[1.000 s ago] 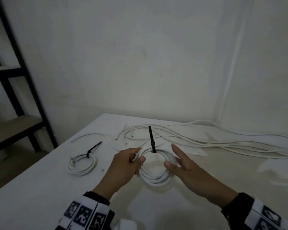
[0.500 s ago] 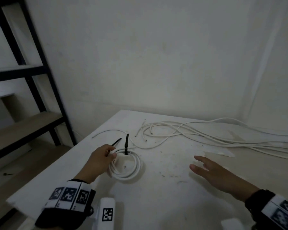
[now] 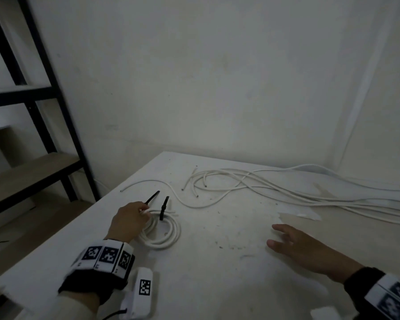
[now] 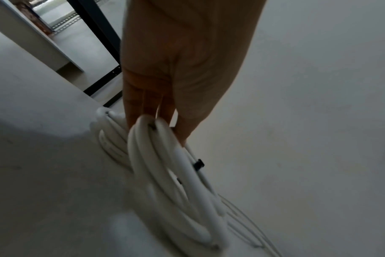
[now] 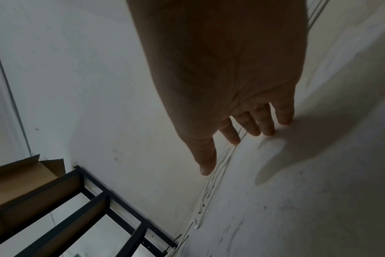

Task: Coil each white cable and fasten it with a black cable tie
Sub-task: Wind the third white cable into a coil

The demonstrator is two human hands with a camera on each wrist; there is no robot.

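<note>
A tied white cable coil (image 3: pixel 165 237) lies at the table's left side, its black cable tie (image 3: pixel 163 207) sticking up. My left hand (image 3: pixel 141 213) grips the coil's left rim; in the left wrist view the fingers (image 4: pixel 151 111) curl round the coil (image 4: pixel 165 173). A second tied coil (image 4: pixel 108 137) lies partly under it, mostly hidden in the head view, with its tie tail (image 3: pixel 152 197) poking out beyond my hand. My right hand (image 3: pixel 286 239) hovers open over the table's middle, its fingers (image 5: pixel 251 125) straight and holding nothing.
Several loose white cables (image 3: pixel 263 188) trail across the far side of the white table (image 3: pixel 217 285) toward the right wall. A black metal shelf (image 3: pixel 44 93) with wooden boards stands left of the table. The table's left edge is close to my left wrist.
My left hand has carried the tied coil leftward and set it down by the first tied coil. My right hand has let go of it and drawn away to the right.
</note>
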